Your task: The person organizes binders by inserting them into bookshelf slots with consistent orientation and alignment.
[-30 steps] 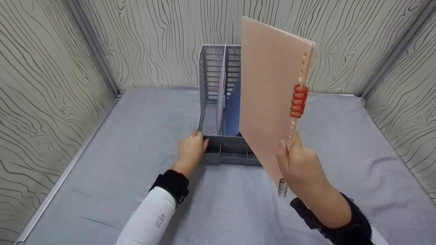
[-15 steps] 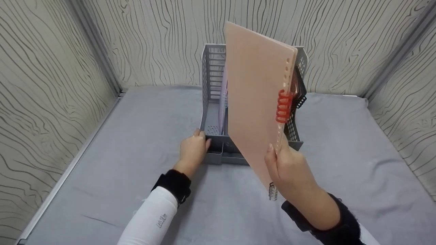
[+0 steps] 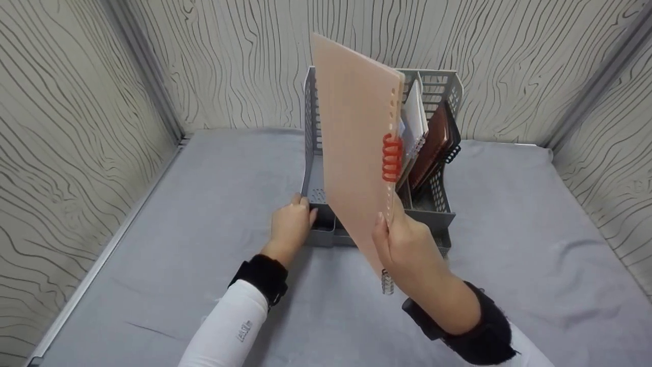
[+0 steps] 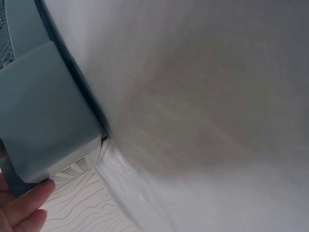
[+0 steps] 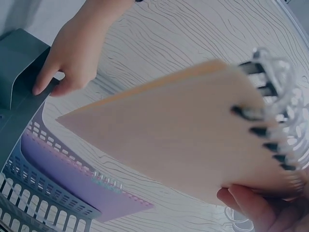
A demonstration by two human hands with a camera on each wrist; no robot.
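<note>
My right hand (image 3: 412,250) pinches a peach loose-leaf notebook (image 3: 356,142) by its punched spine edge. The notebook stands upright in the air before the grey desktop file organizer (image 3: 440,218), hiding its middle. A red ring binding (image 3: 391,158) sits on the spine above my fingers, and a clear ring binding (image 3: 387,282) shows below. At the organizer's front left corner, my left hand (image 3: 290,224) grips the wall edge, thumb on the inside. In the right wrist view a purple notebook (image 5: 72,169) with clear rings stands in the organizer's left part.
Farther right in the organizer lean a white notebook (image 3: 415,122), a brown notebook (image 3: 430,145) and a black ring-bound notebook (image 3: 453,135). Small trays (image 3: 321,237) run along its front. Grey cloth (image 3: 229,188) covers the table, and wood-patterned walls (image 3: 244,61) enclose it.
My right hand has carried the peach notebook left across the organizer, uncovering the white, brown and black notebooks and covering the purple one. My left hand keeps its grip on the corner.
</note>
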